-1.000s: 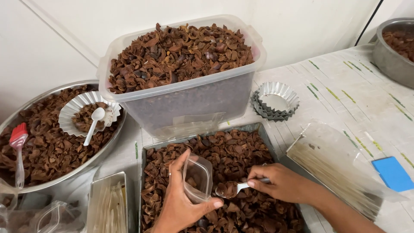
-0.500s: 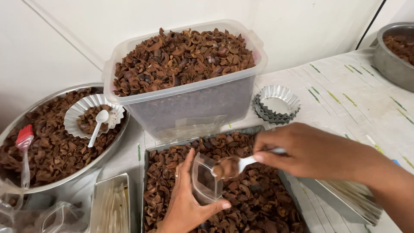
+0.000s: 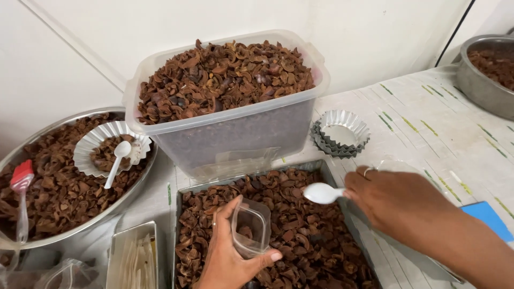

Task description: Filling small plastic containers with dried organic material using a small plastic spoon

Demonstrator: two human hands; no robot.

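Note:
My left hand (image 3: 227,257) grips a small clear plastic cup (image 3: 250,228), tilted on its side over a metal tray (image 3: 321,167) filled with brown dried shell pieces (image 3: 300,235). A few brown pieces lie inside the cup. To the right of the cup, my right hand (image 3: 393,200) holds a white plastic spoon (image 3: 323,193) just above the tray, its bowl turned toward the cup and showing no pieces. A ring is on one finger of my right hand.
A big clear tub (image 3: 235,128) heaped with the same brown pieces stands behind the tray. A round metal basin (image 3: 115,200) at left holds more pieces, a fluted foil cup with a spoon (image 3: 111,152) and a red brush (image 3: 21,184). Stacked foil cups (image 3: 340,132) sit at right, another bowl (image 3: 484,88) far right.
My right hand lifted the loaded spoon from the tray to the cup, then drew back to the right with the spoon bare. The cup now has pieces in it.

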